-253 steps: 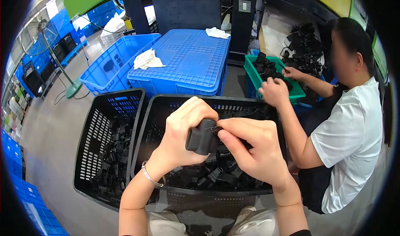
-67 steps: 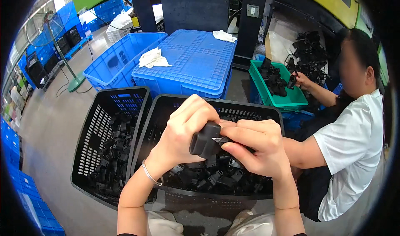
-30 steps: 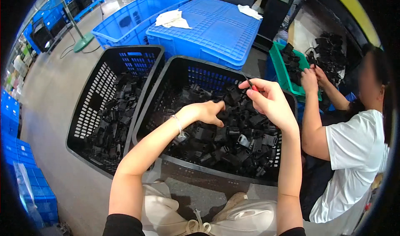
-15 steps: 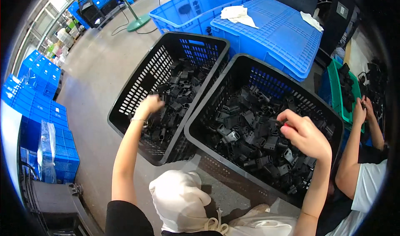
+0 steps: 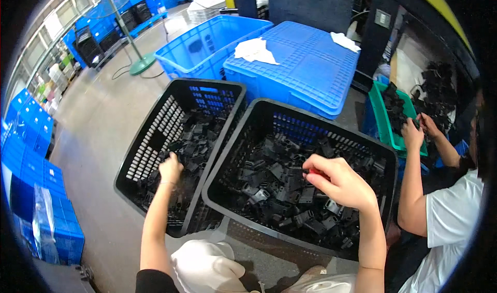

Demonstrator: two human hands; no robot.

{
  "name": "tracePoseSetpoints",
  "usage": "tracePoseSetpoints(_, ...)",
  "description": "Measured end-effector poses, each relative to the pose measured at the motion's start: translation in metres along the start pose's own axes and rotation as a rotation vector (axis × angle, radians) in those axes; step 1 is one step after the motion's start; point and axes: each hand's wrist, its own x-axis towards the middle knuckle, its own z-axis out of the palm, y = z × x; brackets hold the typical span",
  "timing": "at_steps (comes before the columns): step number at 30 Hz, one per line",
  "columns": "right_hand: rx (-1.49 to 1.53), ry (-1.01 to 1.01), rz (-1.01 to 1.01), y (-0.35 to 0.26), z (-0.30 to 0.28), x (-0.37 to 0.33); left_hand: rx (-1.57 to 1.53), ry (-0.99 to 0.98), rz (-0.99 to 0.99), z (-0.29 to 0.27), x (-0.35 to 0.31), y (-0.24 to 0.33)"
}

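Two black plastic baskets stand side by side before me. In the left basket [image 5: 129, 161], my left hand [image 5: 171, 169] is down among small black plastic parts [image 5: 199, 138], its fingers drawn together. What they hold, if anything, I cannot make out. Above the parts in the right basket [image 5: 269, 236], my right hand [image 5: 339, 182] is closed in a pinch around a small red object [image 5: 318, 173] with a dark tip. Most of that object is hidden by the fingers. Black and some greyer, shiny hollow parts [image 5: 256, 193] lie heaped beneath this hand.
Behind the baskets are an open blue bin [image 5: 178, 55] and a lidded blue bin [image 5: 305, 55] with white cloths [image 5: 256, 51]. At right, a co-worker's hands [image 5: 414, 132] work beside a green crate [image 5: 383, 104] of black parts. Blue crates [image 5: 39, 169] are stacked at left.
The view has shifted, so the baskets sit lower and further left. My left hand was blurred in motion and now shows more clearly within the left basket. My right hand keeps its pinch.
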Motion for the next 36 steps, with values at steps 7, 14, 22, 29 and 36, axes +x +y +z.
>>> tracePoseSetpoints(7, 0.411, 0.422, 0.057, 0.009, -0.01, -0.008, -2.52, 0.064, 0.271, -0.258, 0.041, 0.098)
tracePoseSetpoints(14, 0.863, 0.748, -0.173, -0.003, -0.014, -0.004, -2.693, -0.87, 1.02, -0.354, 0.005, 0.258)
tracePoseSetpoints(22, 0.617, 0.771, -0.047, 0.005, -0.018, -0.032, -1.936, -0.048, 1.339, -0.336, -0.091, 0.3)
tracePoseSetpoints(29, 0.73, 0.734, 0.02, 0.006, -0.027, -0.04, -1.735, 0.078, 1.296, -0.335, -0.092, 0.296)
tracePoseSetpoints(36, 1.379, 0.337, 0.173, 0.02, -0.023, -0.031, -1.522, 0.33, 1.474, -0.335, -0.096, 0.288)
